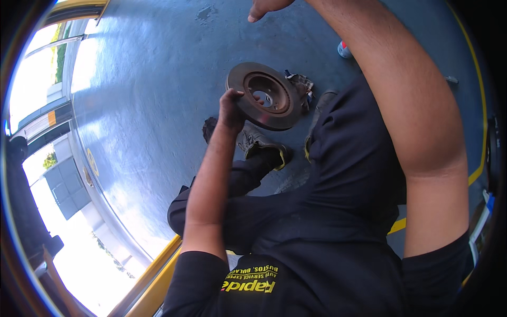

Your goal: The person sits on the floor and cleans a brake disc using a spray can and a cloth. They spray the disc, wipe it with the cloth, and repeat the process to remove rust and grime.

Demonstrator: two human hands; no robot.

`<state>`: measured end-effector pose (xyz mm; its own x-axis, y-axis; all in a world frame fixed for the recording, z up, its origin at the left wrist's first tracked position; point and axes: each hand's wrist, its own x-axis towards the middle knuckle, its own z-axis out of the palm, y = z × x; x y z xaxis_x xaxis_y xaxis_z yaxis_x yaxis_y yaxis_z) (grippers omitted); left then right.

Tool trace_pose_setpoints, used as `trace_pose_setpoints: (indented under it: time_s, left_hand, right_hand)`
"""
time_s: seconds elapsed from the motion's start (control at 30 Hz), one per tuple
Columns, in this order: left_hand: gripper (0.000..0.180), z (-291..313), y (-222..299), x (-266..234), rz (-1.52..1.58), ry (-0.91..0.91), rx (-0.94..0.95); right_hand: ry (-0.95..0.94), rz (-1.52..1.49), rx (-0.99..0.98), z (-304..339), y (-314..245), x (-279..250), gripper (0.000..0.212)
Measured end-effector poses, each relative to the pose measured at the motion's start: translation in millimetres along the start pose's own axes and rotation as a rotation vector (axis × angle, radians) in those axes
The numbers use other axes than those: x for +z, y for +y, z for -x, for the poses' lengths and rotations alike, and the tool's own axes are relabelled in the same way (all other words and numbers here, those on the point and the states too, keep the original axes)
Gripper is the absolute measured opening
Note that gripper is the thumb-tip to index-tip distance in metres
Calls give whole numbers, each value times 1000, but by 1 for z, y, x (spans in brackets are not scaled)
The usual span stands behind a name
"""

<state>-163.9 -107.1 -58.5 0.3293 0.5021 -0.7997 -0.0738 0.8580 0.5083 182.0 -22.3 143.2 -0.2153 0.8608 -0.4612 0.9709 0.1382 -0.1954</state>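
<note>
A brake disc (261,117), dark and rust-brown with a raised hub and a round central hole, is held tilted above the blue floor. My left hand (232,111) grips its left rim, with the thumb on the upper face and fingertips showing through the central hole. My right hand (268,7) is at the top edge of the view, beyond the disc and apart from it. Most of that hand is cut off by the frame, so its grip is hidden. A crumpled dirty rag (302,87) lies just right of the disc.
My shoes (260,143) stand on the floor just below the disc. A dark crumpled item (209,129) lies left of them. A spray can (344,50) is partly behind my right forearm. A yellow floor line (481,105) curves along the right; a yellow beam (153,280) runs at lower left.
</note>
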Motion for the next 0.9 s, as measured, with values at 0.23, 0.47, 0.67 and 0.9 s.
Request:
trace_pose_setpoints:
  time_s: [0.23,0.47,0.67,0.9]
  left_hand:
    - [68,-26,-83,-19,292,-78,14]
    - [70,-56,-87,-80,463,-231,-122]
    - [68,-60,-112,-101,490,-227,-23]
    - [68,-62,-119,-101,530,-233,-38]
  right_hand:
    - [-9,4,126,40,28,12,70]
    - [9,-34,166,58,41,14,77]
    - [30,-22,89,30,36,15,74]
    - [431,-567,-318,32,-9,-9,53]
